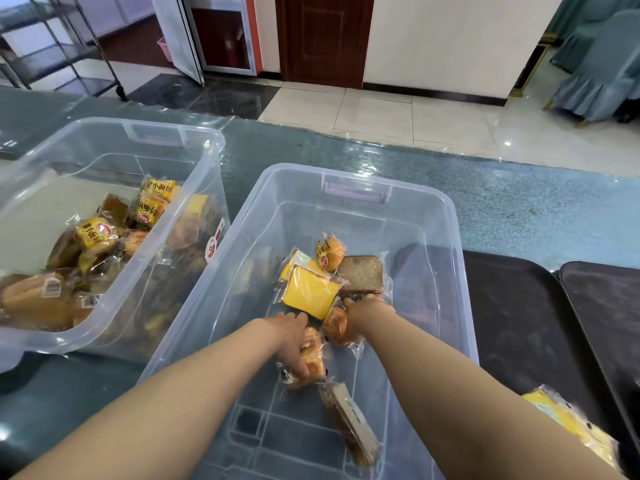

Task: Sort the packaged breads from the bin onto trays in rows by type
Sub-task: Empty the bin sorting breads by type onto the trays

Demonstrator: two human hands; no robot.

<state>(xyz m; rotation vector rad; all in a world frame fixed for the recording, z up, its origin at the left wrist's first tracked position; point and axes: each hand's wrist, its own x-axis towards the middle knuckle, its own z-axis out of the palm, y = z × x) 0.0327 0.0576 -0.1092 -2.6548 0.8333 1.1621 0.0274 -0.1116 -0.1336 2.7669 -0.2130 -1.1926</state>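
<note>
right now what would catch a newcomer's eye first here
Both bare arms reach into the near clear bin: the left hand grips a wrapped bun, the right hand is at the brown bread slice. A second bin full of packets sits left; dark trays lie right.

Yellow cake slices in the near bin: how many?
2, overlapping at the middle of the near bin: the front yellow slice lies partly over the rear yellow slice, just beyond the left hand. More could hide under the hands.
</note>
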